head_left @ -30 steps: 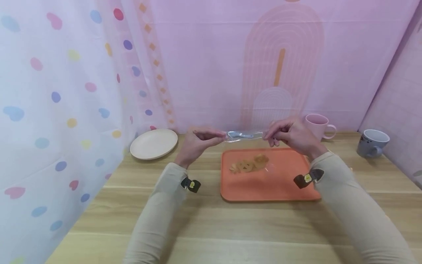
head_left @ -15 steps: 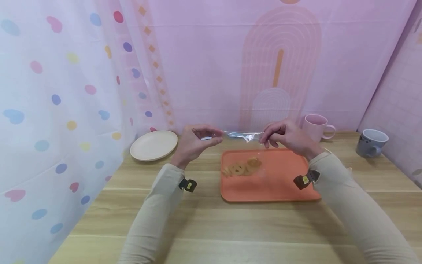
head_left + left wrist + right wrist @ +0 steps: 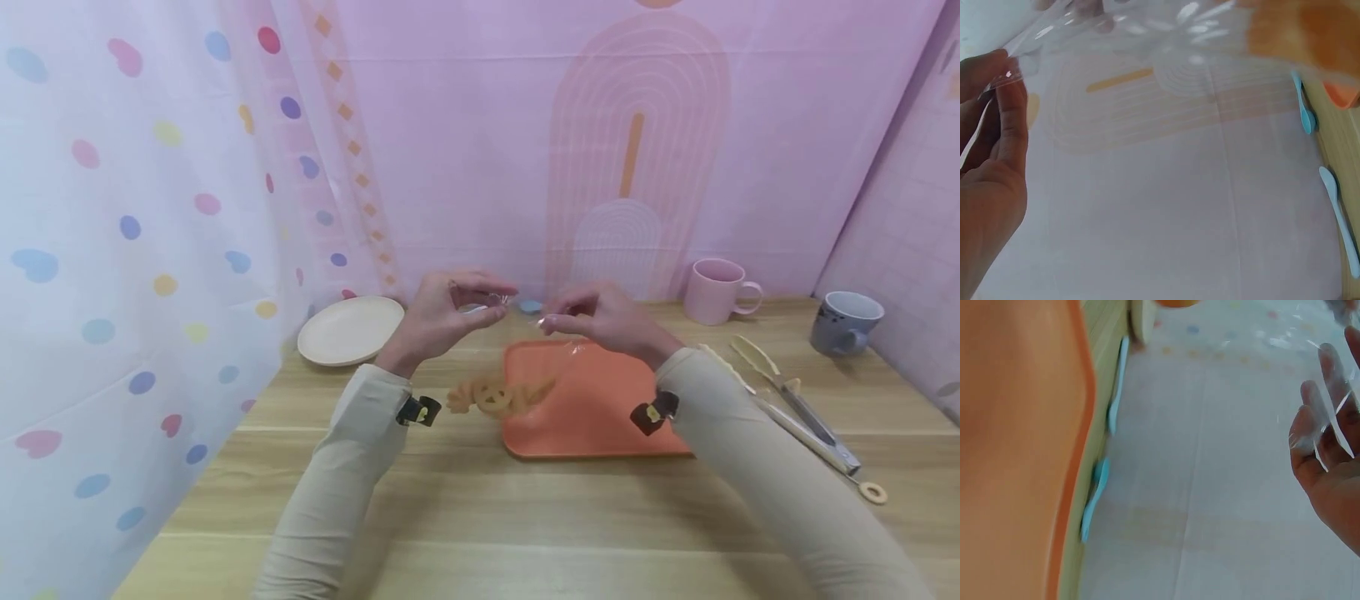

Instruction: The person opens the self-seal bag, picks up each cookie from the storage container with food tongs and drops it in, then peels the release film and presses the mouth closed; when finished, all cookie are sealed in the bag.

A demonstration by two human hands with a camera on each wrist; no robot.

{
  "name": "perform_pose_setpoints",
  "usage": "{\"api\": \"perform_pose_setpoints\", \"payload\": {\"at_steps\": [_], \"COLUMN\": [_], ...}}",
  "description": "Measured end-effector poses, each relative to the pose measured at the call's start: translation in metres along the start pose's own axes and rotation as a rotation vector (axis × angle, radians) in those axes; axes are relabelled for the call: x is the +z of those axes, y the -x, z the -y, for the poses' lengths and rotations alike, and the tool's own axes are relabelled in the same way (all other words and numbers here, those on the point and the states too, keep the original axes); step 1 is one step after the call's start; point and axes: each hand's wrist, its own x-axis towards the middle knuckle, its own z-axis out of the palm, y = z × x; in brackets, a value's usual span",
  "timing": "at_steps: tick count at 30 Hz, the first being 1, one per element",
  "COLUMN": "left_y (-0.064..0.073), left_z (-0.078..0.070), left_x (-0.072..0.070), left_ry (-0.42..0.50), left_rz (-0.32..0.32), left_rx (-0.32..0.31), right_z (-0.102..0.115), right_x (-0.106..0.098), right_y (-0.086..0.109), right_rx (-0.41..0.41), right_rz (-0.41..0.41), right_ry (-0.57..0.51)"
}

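Note:
A clear plastic bag (image 3: 576, 350) hangs between my two hands, in front of the orange tray (image 3: 600, 425). Several yellow-brown pieces (image 3: 493, 398), one with a smiling face, sit low in it. My left hand (image 3: 438, 321) pinches the bag's upper left edge between thumb and fingers. At the upper right edge, my right hand (image 3: 600, 321) pinches the crumpled film, which also shows over its fingers (image 3: 1302, 428) in the right wrist view. Blurred bag film (image 3: 1179, 31) crosses the top of the left wrist view.
Tongs (image 3: 806, 421) lie right of the tray, partly behind my right sleeve. A cream plate (image 3: 351, 332) is at the back left. A pink mug (image 3: 711, 293) and a grey mug (image 3: 843, 325) stand at right. Two blue spoons (image 3: 1338, 219) lie along the back edge.
My right hand has moved left, toward the left hand, and the stretched bag edge has slackened. The bag's contents have swung left past the tray's edge. The tongs have come into view.

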Motion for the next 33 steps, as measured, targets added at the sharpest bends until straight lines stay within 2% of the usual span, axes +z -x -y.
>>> {"api": "perform_pose_setpoints", "payload": {"at_steps": [5,10,16,19,22,27,33], "left_y": [0.005,0.009,0.015,0.020,0.026,0.037,0.047], "left_z": [-0.001,-0.002,-0.003,-0.004,-0.004,-0.003,0.001], "left_x": [-0.003,-0.007,-0.016,-0.023,-0.031,-0.040,-0.042], "left_ry": [-0.021,-0.034,-0.072,-0.063,-0.049,-0.026,-0.011], "left_rz": [0.042,0.016,0.018,-0.009,-0.037,-0.072,-0.089], "left_rx": [-0.020,-0.062,-0.118,-0.138,-0.131,-0.115,-0.090], "right_z": [0.018,0.025,0.021,0.017,0.014,0.009,-0.002], "right_x": [0.019,0.028,0.025,0.021,0.019,0.020,0.025], "right_y": [-0.022,-0.029,-0.016,-0.006,0.002,0.008,0.010], "right_rx": [-0.092,-0.132,-0.147,-0.135,-0.115,-0.094,-0.117], "right_rz": [0.054,0.072,0.092,0.085,0.071,0.047,0.015], "right_ry": [0.030,0.108,0.162,0.184,0.198,0.162,-0.007]}}
